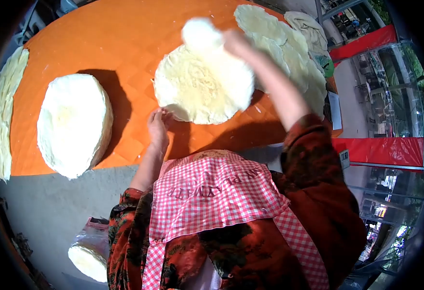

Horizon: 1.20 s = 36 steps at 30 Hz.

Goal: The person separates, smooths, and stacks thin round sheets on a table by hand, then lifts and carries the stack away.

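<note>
A round, thin flatbread, pale with a yellowish middle, lies on the orange-covered table in front of me. My left hand is at its near left edge, thumb and fingers pinched together on the rim. Above the far side of the flatbread, my right hand is smeared by motion, its fingers not distinct. Just left of it is a blurred white rounded piece; I cannot tell whether the hand grips it or what it is.
A thick stack of white round sheets stands to the left. Overlapping flatbreads lie at right, beside a crumpled cloth. More sheets line the table's left end. Below the orange table, another pale stack sits low down.
</note>
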Each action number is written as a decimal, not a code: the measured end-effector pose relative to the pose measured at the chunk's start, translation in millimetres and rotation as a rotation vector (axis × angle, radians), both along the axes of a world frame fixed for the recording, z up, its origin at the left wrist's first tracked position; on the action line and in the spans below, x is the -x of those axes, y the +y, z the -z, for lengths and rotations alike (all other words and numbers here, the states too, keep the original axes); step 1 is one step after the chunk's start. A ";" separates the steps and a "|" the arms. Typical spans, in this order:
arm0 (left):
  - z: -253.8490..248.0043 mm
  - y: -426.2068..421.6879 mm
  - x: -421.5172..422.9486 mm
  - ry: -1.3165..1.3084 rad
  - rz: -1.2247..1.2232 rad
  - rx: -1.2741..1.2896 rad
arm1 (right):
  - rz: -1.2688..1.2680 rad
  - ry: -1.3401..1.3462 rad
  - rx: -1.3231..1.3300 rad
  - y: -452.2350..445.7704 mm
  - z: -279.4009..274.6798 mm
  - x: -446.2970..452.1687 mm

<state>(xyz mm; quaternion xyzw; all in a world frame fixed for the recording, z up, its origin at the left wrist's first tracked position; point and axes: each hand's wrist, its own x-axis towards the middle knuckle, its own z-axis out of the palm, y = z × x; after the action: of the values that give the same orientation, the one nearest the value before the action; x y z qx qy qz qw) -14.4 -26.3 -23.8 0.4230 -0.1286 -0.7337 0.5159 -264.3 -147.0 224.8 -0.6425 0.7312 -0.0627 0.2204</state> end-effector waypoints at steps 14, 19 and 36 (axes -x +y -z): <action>-6.2 -4.3 13.9 -0.267 0.124 -0.194 | -0.186 0.105 -0.093 85.6 190.4 -45.6; -14.8 -0.7 13.6 -0.074 0.101 -0.138 | -0.183 0.049 -0.016 87.0 165.2 -40.0; 1.0 -23.8 26.2 -0.089 0.076 -0.091 | -0.272 0.022 0.036 95.8 186.3 -90.1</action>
<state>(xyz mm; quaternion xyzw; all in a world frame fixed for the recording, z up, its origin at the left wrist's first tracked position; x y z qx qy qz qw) -40.5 -50.1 -24.8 0.4731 -0.1340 -0.7382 0.4618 -174.2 -51.3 38.4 -0.7402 0.6385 -0.0381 0.2073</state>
